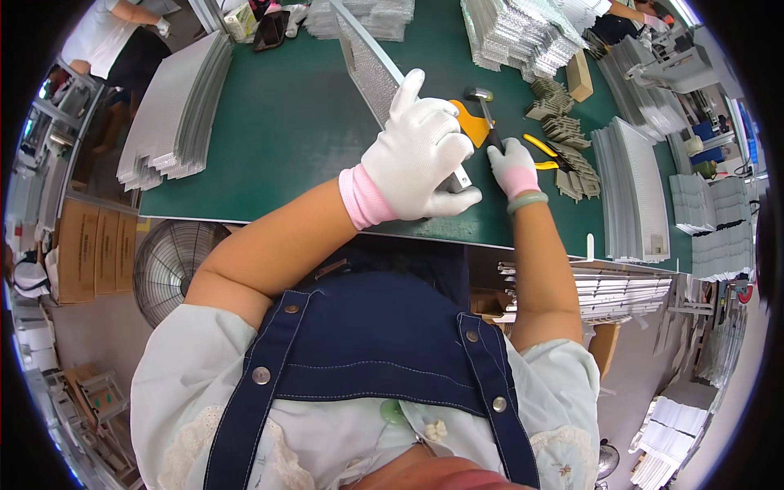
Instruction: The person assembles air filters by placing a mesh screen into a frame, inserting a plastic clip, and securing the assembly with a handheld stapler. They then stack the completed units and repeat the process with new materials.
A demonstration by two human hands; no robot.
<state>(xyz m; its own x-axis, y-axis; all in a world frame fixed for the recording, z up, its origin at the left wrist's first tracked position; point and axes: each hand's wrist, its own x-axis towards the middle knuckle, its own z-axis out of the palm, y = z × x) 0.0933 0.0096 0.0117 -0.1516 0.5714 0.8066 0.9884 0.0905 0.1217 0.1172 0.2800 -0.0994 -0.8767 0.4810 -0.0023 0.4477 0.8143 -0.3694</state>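
Note:
My left hand (420, 159), in a white glove with a pink cuff, is closed around the near end of a thin metal-framed mesh panel (371, 73). The panel stands on edge and slants away to the far left; part of its near end is hidden behind my fingers. My right hand (512, 166), gloved alike, grips the dark handle of a hammer (487, 110), whose metal head points away from me over the table. Beside the hammer lies a flat orange-yellow scraper-like piece (471, 124). Yellow-handled pliers (543, 153) lie just right of my right hand.
On the green table (269, 122), stacks of mesh panels (175, 114) stand at left, more panels (629, 192) at right. Grey-green corner pieces (578, 178) are heaped near the pliers, below a wooden block (579, 77). A fan (175, 265) stands below the table. Other people work behind.

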